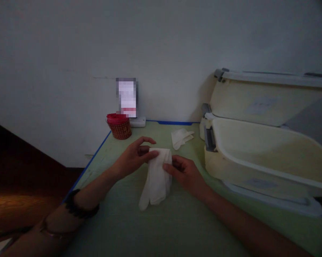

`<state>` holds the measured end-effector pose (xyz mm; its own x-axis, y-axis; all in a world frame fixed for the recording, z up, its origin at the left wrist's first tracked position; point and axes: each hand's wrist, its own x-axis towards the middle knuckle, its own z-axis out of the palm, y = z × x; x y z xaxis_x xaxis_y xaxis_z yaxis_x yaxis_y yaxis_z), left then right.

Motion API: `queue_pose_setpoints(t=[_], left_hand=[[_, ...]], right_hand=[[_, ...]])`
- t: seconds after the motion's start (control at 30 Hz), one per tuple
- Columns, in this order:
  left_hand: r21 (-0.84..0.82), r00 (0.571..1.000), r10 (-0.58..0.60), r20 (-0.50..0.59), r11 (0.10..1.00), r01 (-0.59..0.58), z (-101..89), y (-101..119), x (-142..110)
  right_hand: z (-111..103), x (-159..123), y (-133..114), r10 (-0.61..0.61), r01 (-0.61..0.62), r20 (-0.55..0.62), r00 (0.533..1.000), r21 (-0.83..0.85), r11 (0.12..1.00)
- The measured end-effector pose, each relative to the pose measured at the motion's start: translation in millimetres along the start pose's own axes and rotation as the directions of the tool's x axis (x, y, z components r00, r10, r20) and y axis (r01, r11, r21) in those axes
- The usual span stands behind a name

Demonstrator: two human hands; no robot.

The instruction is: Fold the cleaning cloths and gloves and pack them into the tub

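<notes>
Between my two hands hangs a white glove [158, 178], thin and soft, its straight cuff edge uppermost and a rounded, finger-like part dangling at the lower left. My left hand [139, 153] pinches the upper left edge with the thumb in front; its index finger is stretched out above. On the other side, my right hand [186, 173] grips the right edge between thumb and fingers. Farther back on the green tabletop [118, 221] lies another crumpled white piece [181, 137], apart from both hands; it looks like the same kind of thing.
At the right stands a large cream plastic bin [257, 175] with its lid [252, 100] raised. A small red woven basket [120, 127] sits at the back left, beside a blurred phone-like screen [127, 96] on a white base [138, 122]. Behind the table rises a wall [163, 53].
</notes>
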<state>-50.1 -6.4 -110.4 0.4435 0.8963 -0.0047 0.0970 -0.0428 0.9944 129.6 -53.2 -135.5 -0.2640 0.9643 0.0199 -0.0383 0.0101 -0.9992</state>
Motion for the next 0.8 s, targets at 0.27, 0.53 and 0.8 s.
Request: queue_pose_setpoints(t=[0.27, 0.53, 0.8], left_hand=[[0.086, 0.981, -0.145, 0.129, 0.987, 0.135, 2.8, 0.4, -2.7], [-0.146, 0.977, -0.168, 0.130, 0.972, 0.187, 4.3, -0.6, -1.6], [-0.308, 0.933, -0.324, 0.154, 0.882, 0.357, 2.1, -0.1, -2.3]], right_hand=[[-9.9, 0.1, -12.5, -0.021, 0.032, -0.185, 0.982, 0.056, 0.998], [-10.1, 4.5, -9.5, 0.181, -0.117, -0.172, 0.968, 0.329, 0.937], [-10.1, 7.0, -5.7, 0.308, -0.282, -0.025, 0.951, 0.338, 0.898]])
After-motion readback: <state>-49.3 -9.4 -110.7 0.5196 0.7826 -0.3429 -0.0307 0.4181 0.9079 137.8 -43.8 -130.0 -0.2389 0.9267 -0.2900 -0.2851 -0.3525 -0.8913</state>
